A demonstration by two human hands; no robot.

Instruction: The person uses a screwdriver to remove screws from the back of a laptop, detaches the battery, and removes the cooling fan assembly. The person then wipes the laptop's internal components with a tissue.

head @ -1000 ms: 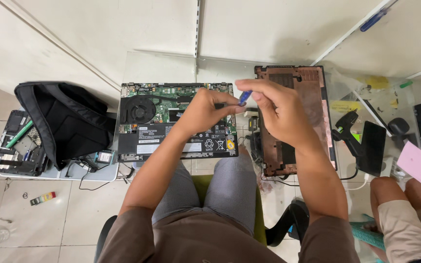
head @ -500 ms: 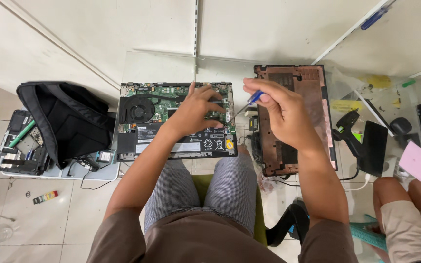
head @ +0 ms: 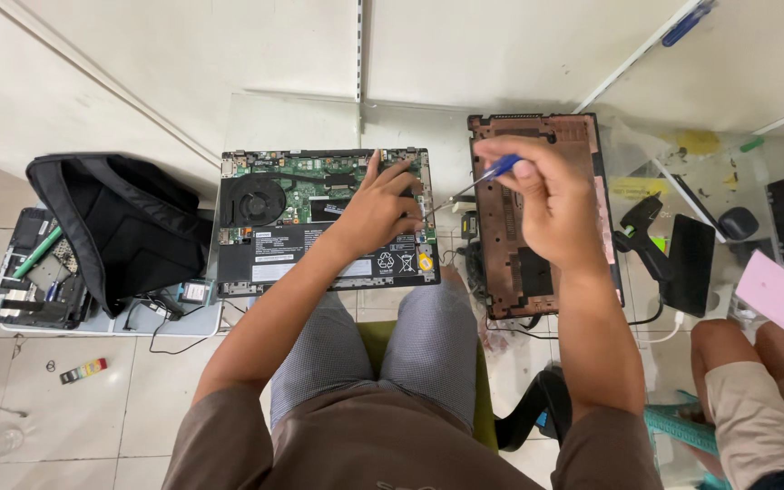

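An opened laptop (head: 274, 227) lies in front of me with its green circuit board, black fan and black battery exposed. My left hand (head: 378, 207) rests flat on the right part of the board, fingers spread. My right hand (head: 542, 195) grips a blue-handled screwdriver (head: 487, 177), its metal tip pointing down-left toward the laptop's right edge. Under my right hand lies the removed brown bottom cover (head: 537, 136), inner side up.
A black backpack (head: 115, 227) sits left of the laptop, beside a tray of tools (head: 34, 272). At right are a black phone stand (head: 678, 259), a pink paper slip (head: 770, 289) and another person's knees (head: 755, 372). My knees and a green seat (head: 374, 340) are below.
My left hand has slid away from the screwdriver and settled flat on the board. My right hand has moved right and lifted, with the screwdriver now held over the gap between laptop and cover.
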